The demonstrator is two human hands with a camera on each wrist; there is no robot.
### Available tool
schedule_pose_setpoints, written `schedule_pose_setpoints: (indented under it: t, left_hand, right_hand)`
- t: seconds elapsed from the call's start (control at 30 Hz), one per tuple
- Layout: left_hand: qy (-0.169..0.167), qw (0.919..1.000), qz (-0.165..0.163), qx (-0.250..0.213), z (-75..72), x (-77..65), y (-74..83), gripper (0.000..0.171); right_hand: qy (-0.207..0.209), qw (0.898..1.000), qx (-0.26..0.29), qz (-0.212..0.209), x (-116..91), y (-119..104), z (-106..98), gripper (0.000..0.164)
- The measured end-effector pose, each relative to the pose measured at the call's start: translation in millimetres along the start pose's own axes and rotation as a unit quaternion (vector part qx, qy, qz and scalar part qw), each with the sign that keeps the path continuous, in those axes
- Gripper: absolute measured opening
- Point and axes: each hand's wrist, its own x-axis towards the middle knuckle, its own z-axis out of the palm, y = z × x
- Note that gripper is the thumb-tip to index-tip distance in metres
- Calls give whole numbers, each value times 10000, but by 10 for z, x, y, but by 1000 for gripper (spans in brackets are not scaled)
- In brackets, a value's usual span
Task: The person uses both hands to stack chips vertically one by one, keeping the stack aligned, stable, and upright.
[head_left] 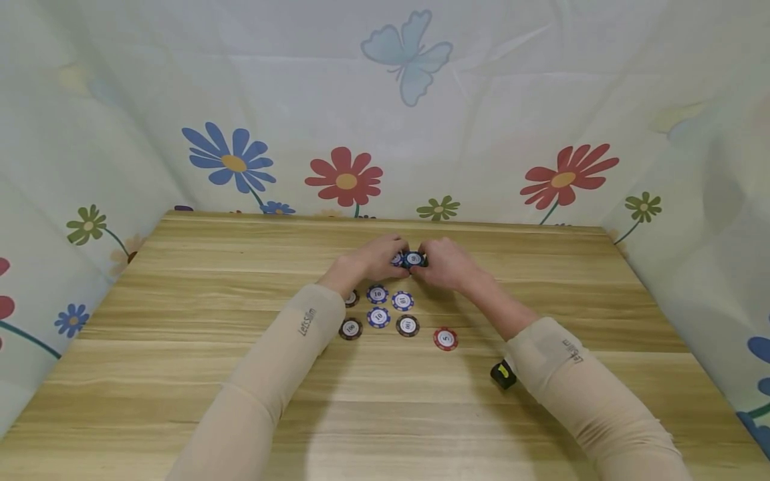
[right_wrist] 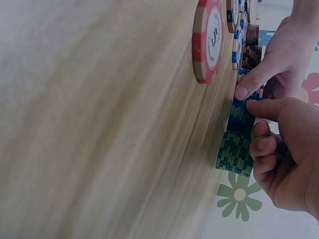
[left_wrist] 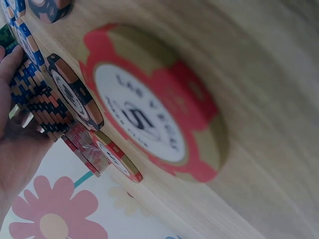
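Both hands meet over a row of poker chip stacks toward the back of the table. My left hand (head_left: 379, 257) grips a blue chip stack (left_wrist: 26, 82), thumb on its near side and fingers behind. My right hand (head_left: 448, 264) pinches the dark blue-green chip stack (right_wrist: 241, 117) beside it between thumb and fingers. A green chip stack (right_wrist: 234, 153) stands by my right hand's curled fingers; that hand hides it in the head view. Beyond the blue stack are a brown chip stack (left_wrist: 50, 113) and a red chip stack (left_wrist: 85, 145).
In front of the stacks lie several loose chips: blue chips (head_left: 378, 317), brown chips (head_left: 408, 325) and a red chip (head_left: 446, 339). A small black object with a yellow patch (head_left: 502, 375) sits beside my right sleeve. A flowered curtain (head_left: 481, 120) hangs behind the wooden table (head_left: 385, 414).
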Motion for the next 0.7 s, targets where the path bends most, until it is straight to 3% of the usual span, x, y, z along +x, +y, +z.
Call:
schedule_pose_setpoints:
  t: [0.47, 0.7]
  left_hand:
    - [-5, 10000, 35, 7, -4, -6, 9, 44]
    - [33, 10000, -20, 14, 10, -24, 9, 46]
  right_hand:
    - [-45, 9999, 34, 150, -7, -4, -5, 30]
    - [21, 9999, -24, 143, -47, -11, -1, 55]
